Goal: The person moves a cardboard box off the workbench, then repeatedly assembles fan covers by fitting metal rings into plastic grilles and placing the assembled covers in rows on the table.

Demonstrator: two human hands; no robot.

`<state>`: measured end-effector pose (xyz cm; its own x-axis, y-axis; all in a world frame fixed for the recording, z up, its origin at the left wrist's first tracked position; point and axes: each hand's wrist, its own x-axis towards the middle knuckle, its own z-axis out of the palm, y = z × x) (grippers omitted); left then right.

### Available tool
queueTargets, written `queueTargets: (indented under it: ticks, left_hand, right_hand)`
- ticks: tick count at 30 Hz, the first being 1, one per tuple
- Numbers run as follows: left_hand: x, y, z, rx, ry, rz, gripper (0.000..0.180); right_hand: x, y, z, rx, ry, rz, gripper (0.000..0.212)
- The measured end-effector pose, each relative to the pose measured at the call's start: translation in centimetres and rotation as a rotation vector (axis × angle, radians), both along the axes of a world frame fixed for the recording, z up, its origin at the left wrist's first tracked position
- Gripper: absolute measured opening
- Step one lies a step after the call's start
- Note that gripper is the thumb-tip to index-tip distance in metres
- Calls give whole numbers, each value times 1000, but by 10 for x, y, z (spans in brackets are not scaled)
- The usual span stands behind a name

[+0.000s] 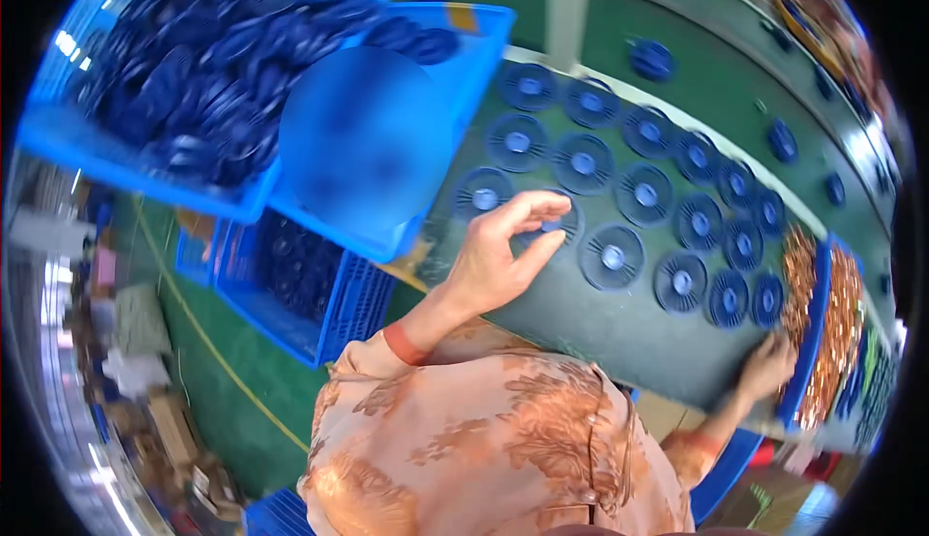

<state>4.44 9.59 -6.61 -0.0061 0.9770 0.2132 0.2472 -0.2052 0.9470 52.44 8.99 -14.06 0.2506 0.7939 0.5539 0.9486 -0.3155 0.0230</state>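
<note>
My left hand (pixel 503 251) is over the left part of the bench, thumb and fingers curved and apart. Beneath its fingertips lies a blue slotted disc (pixel 573 231), partly covered by the hand; nothing shows held. At the right end of the bench, my right hand (pixel 767 370) is at the edge of the loose copper-coloured pieces (pixel 799 275). Its fingertips are blurred and partly hidden there, so any grip is unclear. Between the hands, several blue round discs with pale hubs, such as one disc (pixel 612 257), lie flat in rows.
A large blue crate (pixel 145 159) heaped with dark blue parts stands at left, beside another blue bin (pixel 474 62) partly covered by a blurred patch. Below is a further blue crate (pixel 324 328). A blue divider (pixel 811 328) splits the copper pieces. Discs (pixel 651 60) lie on the green surface beyond.
</note>
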Motion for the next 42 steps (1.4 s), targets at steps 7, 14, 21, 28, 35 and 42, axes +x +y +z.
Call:
queueTargets:
  ticks: [7,14,21,28,35,42]
  left_hand:
    - [-124,13,5,78,755,558,35]
    - [-187,9,-29,-251,898,583,83]
    - [-165,1,1,-225,919,691,66]
    - [-125,-5,32,144,513,696,25]
    - [-38,-7,5,-82,-171,154,22]
    - [21,15,-28,-343,-508,-165,21]
  right_hand:
    - [1,-8,-3,293,940,45,30]
    - [-84,-11,20,171,1795,386,21]
    - [-175,-9,33,-103,1760,492,16]
    - [-221,1,39,-187,1852,584,15]
    - [-228,2,44,-266,2000,633,14]
    - [-219,11,41,-268,2116,677,23]
